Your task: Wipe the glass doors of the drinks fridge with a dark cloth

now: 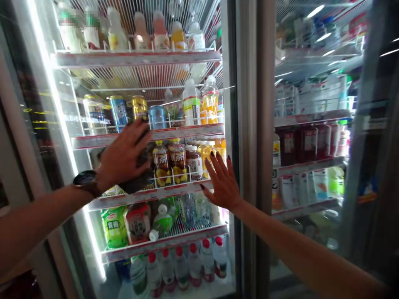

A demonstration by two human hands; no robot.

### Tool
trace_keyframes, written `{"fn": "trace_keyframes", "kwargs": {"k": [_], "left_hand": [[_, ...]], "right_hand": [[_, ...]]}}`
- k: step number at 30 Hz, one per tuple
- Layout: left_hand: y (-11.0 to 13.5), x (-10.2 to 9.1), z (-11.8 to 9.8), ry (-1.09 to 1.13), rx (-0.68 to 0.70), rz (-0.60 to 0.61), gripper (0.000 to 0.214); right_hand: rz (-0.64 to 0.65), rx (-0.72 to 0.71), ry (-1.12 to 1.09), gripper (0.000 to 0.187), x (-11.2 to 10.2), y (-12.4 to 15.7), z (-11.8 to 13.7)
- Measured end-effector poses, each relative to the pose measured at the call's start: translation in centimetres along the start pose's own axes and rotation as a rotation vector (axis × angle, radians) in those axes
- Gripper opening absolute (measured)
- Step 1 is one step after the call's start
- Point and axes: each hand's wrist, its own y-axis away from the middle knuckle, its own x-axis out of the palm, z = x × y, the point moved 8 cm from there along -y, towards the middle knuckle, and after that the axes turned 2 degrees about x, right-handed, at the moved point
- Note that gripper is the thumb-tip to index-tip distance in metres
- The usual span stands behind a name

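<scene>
My left hand (123, 155), with a dark watch (85, 182) on its wrist, is pressed over a dark grey cloth (135, 180) in front of the drinks cooler's shelves. Parts of the cloth stick out below the palm and past the fingertips; the rest is hidden, and blur softens its edges. Farther right, my right hand (222, 182) is held up with its fingers spread and dark nails showing. It holds nothing and appears to rest against the glass door (187, 93) near the frame. Tea bottles (162, 164) stand on the shelf between the two hands.
A metal door frame (251, 145) divides this cooler from another glass-fronted section with dark red drinks (308, 143). Cans (118, 110) and juice bottles (210, 99) stand on the middle shelf. Red-capped bottles (181, 265) line the bottom. A bright light strip (57, 95) runs down the left.
</scene>
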Motion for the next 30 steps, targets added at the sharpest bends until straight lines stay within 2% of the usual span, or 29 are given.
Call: {"fn": "trace_keyframes", "kwargs": {"k": [2,4,6,8,10,11,13,14,15,17,19,20,22,23,25,27,28,30], "left_hand": [[-2.2,2.7,-6.0,0.071,0.089,0.042,0.077],[-2.2,5.1,-11.4,0.134,0.190,0.107,0.083],[0.3,6.9,-15.4,0.177,0.292,0.192,0.086],[4.7,7.7,-17.8,0.219,0.437,0.269,0.083],[9.9,7.2,-18.0,0.272,0.596,0.314,0.075],[12.2,6.5,-17.1,0.306,0.664,0.321,0.071],[15.1,4.5,-13.3,0.362,0.738,0.334,0.067],[15.4,3.3,-10.7,0.371,0.736,0.342,0.067],[14.9,2.2,-7.8,0.362,0.703,0.347,0.068],[12.0,0.5,-2.4,0.289,0.590,0.345,0.071],[7.7,-0.5,1.2,0.184,0.445,0.290,0.071],[5.4,-0.7,2.0,0.128,0.362,0.245,0.070],[1.4,-0.4,1.6,0.043,0.182,0.127,0.068],[0.0,0.1,0.4,0.024,0.111,0.080,0.068],[-1.7,1.8,-3.7,0.039,0.073,0.053,0.074],[-1.6,3.8,-8.7,0.094,0.142,0.094,0.080],[-0.8,4.8,-11.0,0.121,0.186,0.129,0.082],[2.4,6.3,-14.8,0.166,0.261,0.187,0.083]], "right_hand": [[0.008,-0.004,0.005,0.085,0.1,0.1,-0.1],[0.004,-0.011,0.015,0.083,0.0,0.1,-0.1],[-0.004,-0.021,0.029,0.082,-0.1,0.0,0.1],[-0.005,-0.026,0.038,0.083,-0.1,0.0,0.2],[0.004,-0.020,0.037,0.083,-0.1,-0.1,0.3],[0.008,-0.014,0.031,0.083,-0.1,-0.1,0.3],[0.015,-0.004,0.015,0.084,0.0,-0.2,0.3],[0.018,-0.001,0.007,0.084,0.0,-0.2,0.2],[0.018,0.001,0.001,0.084,0.0,-0.2,0.2],[0.017,0.001,-0.008,0.084,0.0,-0.2,0.1],[0.006,0.004,-0.009,0.083,-0.1,-0.1,0.0],[0.002,0.004,-0.007,0.082,-0.2,-0.1,-0.1],[-0.002,0.002,-0.001,0.080,-0.2,0.1,-0.1],[-0.004,0.000,0.002,0.080,-0.2,0.1,-0.2],[-0.001,-0.004,0.007,0.078,-0.1,0.2,-0.2],[0.009,0.001,0.010,0.078,0.0,0.3,-0.3],[0.017,0.007,0.011,0.078,0.1,0.3,-0.3],[0.027,0.016,0.009,0.080,0.2,0.3,-0.4]]}}
